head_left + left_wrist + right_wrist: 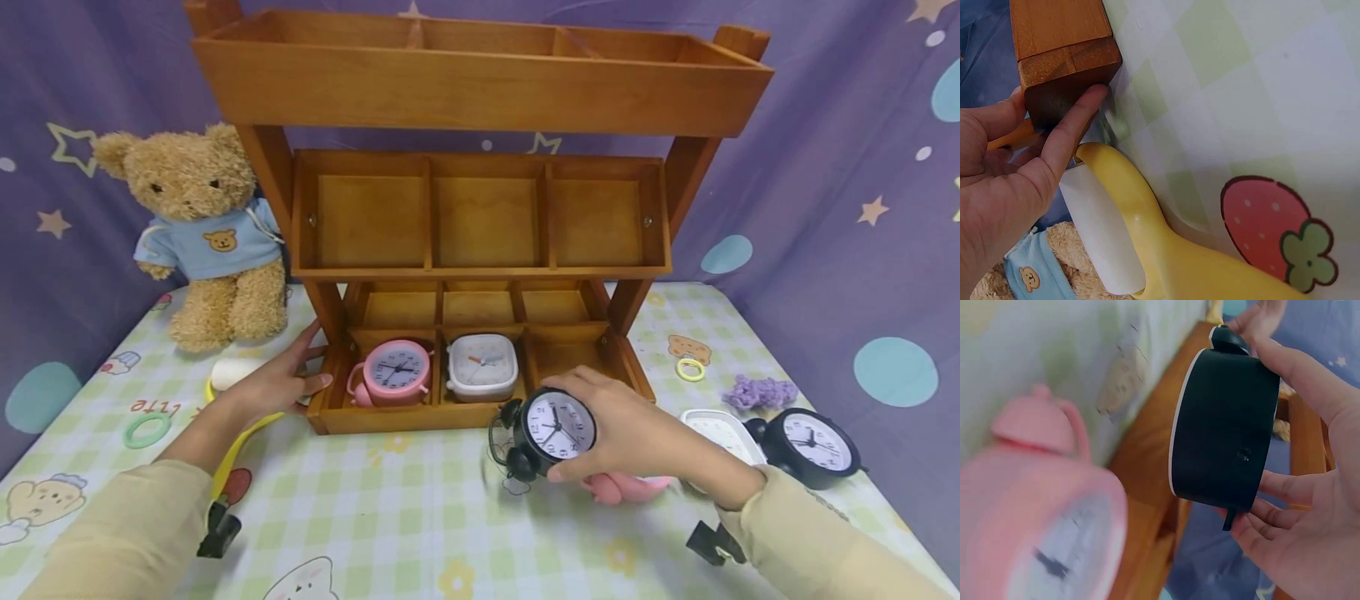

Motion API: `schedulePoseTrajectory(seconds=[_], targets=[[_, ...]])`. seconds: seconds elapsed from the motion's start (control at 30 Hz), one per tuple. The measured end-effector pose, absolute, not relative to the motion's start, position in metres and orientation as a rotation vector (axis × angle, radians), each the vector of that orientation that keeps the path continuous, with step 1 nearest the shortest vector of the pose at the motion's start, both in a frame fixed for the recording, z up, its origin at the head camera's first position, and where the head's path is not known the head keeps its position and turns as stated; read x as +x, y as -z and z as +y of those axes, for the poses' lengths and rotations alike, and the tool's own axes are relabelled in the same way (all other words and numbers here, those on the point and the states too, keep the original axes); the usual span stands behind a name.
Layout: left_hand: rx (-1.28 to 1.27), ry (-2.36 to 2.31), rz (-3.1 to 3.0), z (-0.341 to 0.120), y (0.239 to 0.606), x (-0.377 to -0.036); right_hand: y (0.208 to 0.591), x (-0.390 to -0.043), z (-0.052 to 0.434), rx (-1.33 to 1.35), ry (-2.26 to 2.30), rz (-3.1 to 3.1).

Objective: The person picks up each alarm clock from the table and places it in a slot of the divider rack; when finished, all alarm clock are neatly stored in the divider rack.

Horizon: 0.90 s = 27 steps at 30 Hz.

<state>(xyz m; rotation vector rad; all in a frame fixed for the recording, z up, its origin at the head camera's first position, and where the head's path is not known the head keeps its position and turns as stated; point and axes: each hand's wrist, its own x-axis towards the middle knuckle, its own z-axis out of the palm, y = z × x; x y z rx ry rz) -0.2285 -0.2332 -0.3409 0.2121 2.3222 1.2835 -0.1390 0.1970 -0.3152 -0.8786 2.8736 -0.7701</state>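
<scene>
My right hand (622, 433) grips a black twin-bell alarm clock (551, 429) just in front of the wooden shelf's (480, 275) bottom tray; the right wrist view shows the fingers (1297, 375) curled round the clock's black case (1229, 431). My left hand (281, 379) rests flat against the tray's left corner (1066, 69), fingers straight. In the tray sit a pink alarm clock (396, 372) on the left and a white square clock (483, 364) in the middle. The right compartment (573, 354) holds nothing.
A pink clock (626, 487) lies under my right hand, with a white clock (720, 433) and another black clock (813, 446) to its right. A yellow and white roller (1129, 231) lies by my left hand. A teddy bear (202, 233) sits back left. Rings (146, 429) and purple yarn (757, 390) lie about.
</scene>
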Motion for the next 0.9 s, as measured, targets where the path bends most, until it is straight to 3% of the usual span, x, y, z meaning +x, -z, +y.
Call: schedulePoseTrajectory(seconds=[0.4, 0.9], targets=[[0.238, -1.312, 2.305, -0.235, 0.344, -0.229, 0.294, -0.164, 0.221, -0.873, 0.763, 2.943], [0.237, -1.321, 2.309, -0.234, 0.343, -0.227, 0.296, -0.203, 0.243, -0.72, 0.76, 2.955]])
